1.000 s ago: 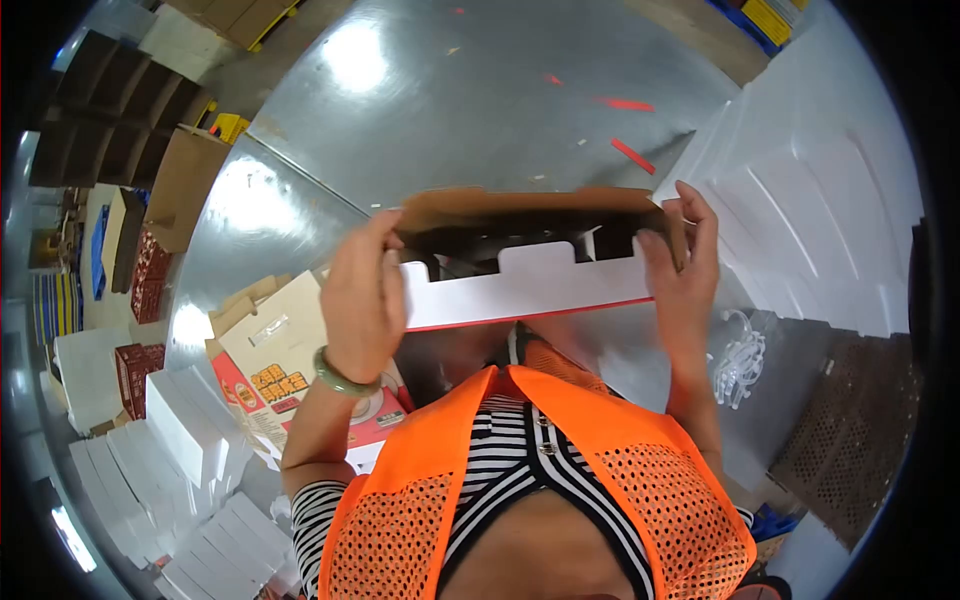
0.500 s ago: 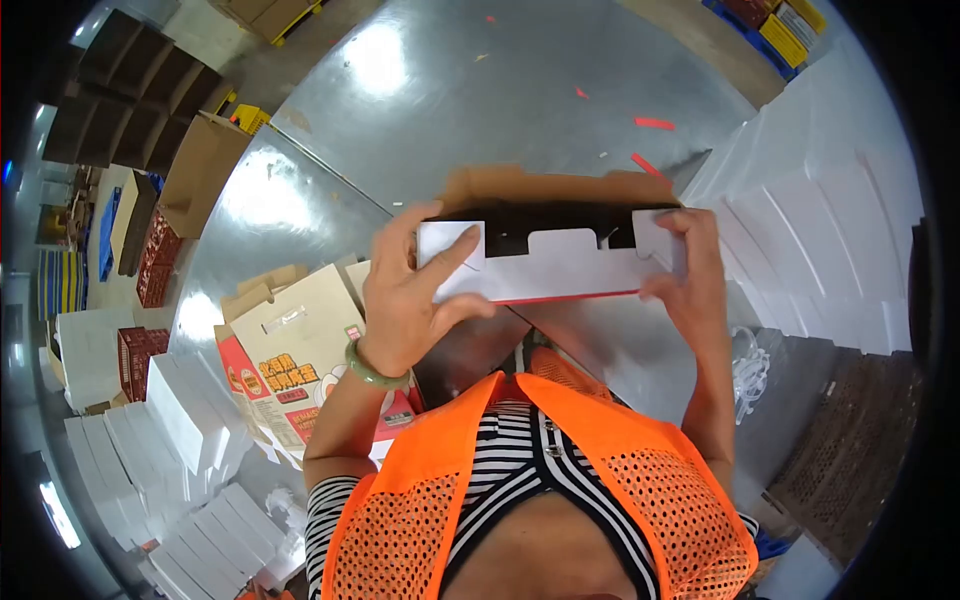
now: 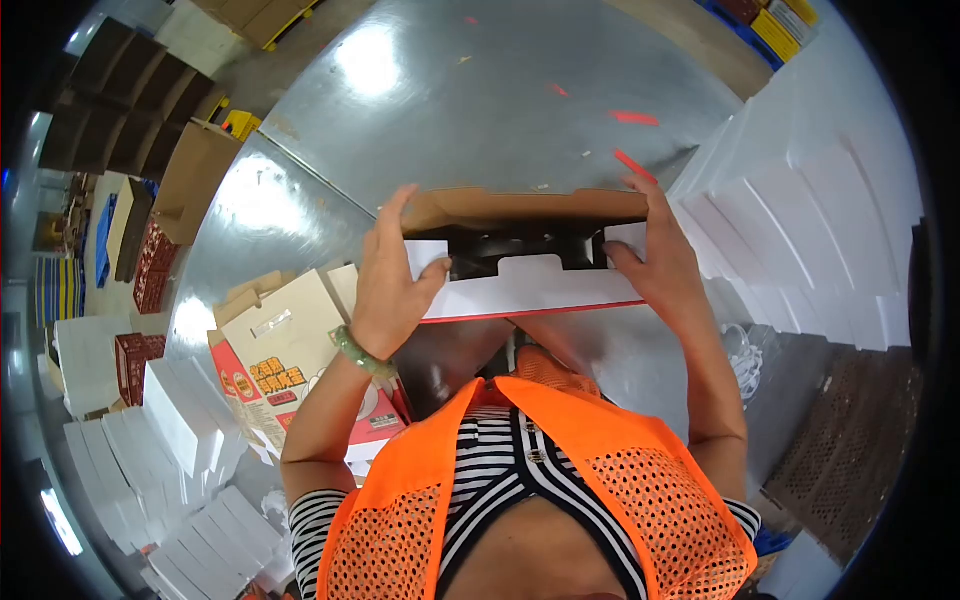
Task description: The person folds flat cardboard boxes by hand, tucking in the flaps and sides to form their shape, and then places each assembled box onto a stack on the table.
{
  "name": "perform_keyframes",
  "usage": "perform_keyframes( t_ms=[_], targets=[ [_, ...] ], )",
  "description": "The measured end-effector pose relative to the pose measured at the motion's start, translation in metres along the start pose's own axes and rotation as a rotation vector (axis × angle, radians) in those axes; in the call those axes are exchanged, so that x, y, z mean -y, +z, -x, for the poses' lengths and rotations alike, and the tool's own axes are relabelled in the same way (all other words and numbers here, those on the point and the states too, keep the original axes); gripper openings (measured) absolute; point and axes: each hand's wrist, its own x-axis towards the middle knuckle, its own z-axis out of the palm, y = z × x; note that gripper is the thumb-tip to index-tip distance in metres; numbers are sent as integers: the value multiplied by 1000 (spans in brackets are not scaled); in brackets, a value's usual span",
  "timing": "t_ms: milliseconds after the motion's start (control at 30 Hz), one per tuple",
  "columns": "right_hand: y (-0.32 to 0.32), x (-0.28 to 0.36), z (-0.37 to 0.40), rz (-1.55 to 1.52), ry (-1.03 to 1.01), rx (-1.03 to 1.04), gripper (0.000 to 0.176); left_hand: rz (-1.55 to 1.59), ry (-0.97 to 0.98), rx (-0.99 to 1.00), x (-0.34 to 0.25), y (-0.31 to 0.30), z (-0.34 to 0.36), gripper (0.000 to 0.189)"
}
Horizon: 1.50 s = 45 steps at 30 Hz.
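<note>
Between my two hands is a cardboard box (image 3: 530,290), white in front with a red lower edge. Its top is open onto a dark inside, and a brown flap stands up along the far side. My left hand (image 3: 393,290) clasps the left end, thumb over the small white side flap. At the other end my right hand (image 3: 662,262) grips likewise, its thumb on the right side flap and its fingers behind. A tabbed white flap rises along the near edge. The box's underside is hidden.
A printed carton (image 3: 300,350) lies to the left on the metal table (image 3: 480,110). White boxes are stacked at right (image 3: 810,210) and lower left (image 3: 150,440). Red strips (image 3: 635,118) lie toward the back. A tangle of white strapping (image 3: 742,365) sits right of my arm.
The box has shifted slightly left and tilted, showing more of its inside. My fingers have moved to the outer ends, and both thumbs now lie over the side flaps.
</note>
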Motion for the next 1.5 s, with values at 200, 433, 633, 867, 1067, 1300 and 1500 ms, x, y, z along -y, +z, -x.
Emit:
perform_keyframes(
  t_ms=[200, 433, 633, 867, 1067, 1300, 1500],
  targets=[
    [2, -22, -10, -462, -155, -19, 45, 551, 102, -286, 16, 4, -2, 19],
    [0, -31, -25, -447, -126, 236, 35, 354, 248, -150, 23, -2, -22, 15],
    [1, -44, -42, -687, -296, 214, 63, 360, 398, -183, 18, -5, -34, 19],
    [-19, -14, -50, -410, -187, 550, 51, 232, 584, 126, 31, -17, -61, 35],
    [-14, -6, -53, -299, -95, 340, 49, -21, 329, 95, 8, -8, -63, 47],
    [10, -14, -65, 270, -375, 9, 50, -410, 210, 216, -10, 1, -84, 45],
    [-19, -28, -75, -89, -484, 169, 64, 427, 161, 24, 31, 1, -83, 43]
  ],
)
